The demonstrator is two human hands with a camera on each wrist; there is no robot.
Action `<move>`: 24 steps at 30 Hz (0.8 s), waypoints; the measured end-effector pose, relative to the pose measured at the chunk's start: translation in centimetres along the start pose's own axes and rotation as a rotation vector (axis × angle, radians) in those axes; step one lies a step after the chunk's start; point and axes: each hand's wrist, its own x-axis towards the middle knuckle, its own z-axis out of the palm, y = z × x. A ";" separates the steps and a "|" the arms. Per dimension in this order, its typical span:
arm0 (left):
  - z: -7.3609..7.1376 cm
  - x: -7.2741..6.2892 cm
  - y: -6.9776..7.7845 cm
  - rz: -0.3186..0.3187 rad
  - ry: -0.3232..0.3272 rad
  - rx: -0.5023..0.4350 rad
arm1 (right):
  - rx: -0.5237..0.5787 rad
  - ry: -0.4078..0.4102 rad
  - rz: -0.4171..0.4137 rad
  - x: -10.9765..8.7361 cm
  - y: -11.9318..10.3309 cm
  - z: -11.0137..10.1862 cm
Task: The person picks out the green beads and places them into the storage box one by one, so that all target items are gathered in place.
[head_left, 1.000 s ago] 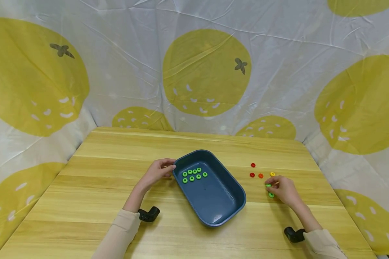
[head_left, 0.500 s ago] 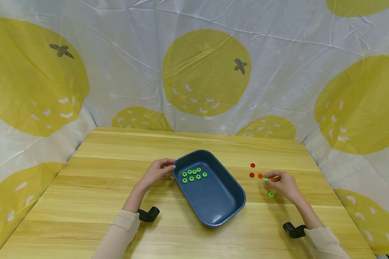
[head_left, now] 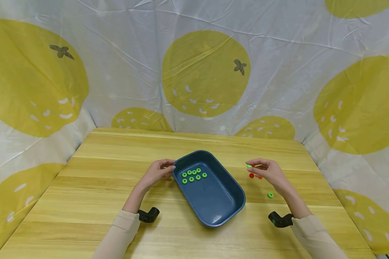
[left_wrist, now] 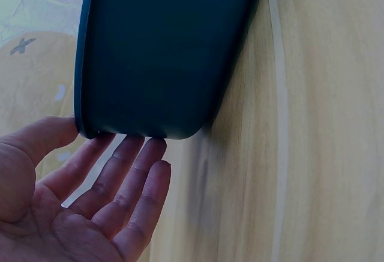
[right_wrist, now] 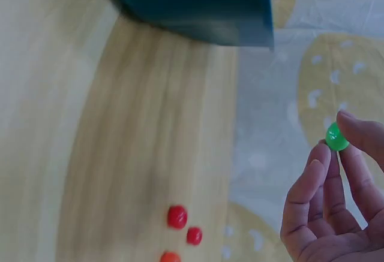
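My left hand (head_left: pixel 155 172) pinches the rim at the far left corner of a dark blue tub (head_left: pixel 210 201). In the left wrist view its thumb is at the lip, with long fingers against the outer wall. Inside the tub, several green ring-shaped beads (head_left: pixel 191 179) lie in two rows. Right of the tub, my right hand (head_left: pixel 269 172) holds a green bead (right_wrist: pixel 336 136) between thumb and fingertips, raised over the table. Below it lie red beads (right_wrist: pixel 177 216) and an orange bead (right_wrist: pixel 170 257). The hand hides part of this group in the head view.
One loose green bead (head_left: pixel 270 195) lies on the wooden table (head_left: pixel 68 201), nearer the front than the red ones. A fabric backdrop (head_left: pixel 129 72) with yellow fruit prints hangs behind and at both sides. Each wrist wears a black camera mount (head_left: pixel 280 219).
The right hand has lifted the green bead off the table and carried it left and away from the body, over the red beads. The left hand and tub have stayed put.
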 end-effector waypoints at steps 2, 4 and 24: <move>0.0 0.0 0.0 0.000 -0.001 -0.002 | 0.010 -0.009 -0.003 0.4 -0.6 0.5; 0.0 -0.1 0.0 0.002 -0.002 -0.004 | 0.019 -0.022 -0.017 0.9 -1.3 0.9; 0.0 0.2 -0.1 0.003 -0.001 0.001 | 0.056 -0.117 -0.131 4.7 -6.4 5.8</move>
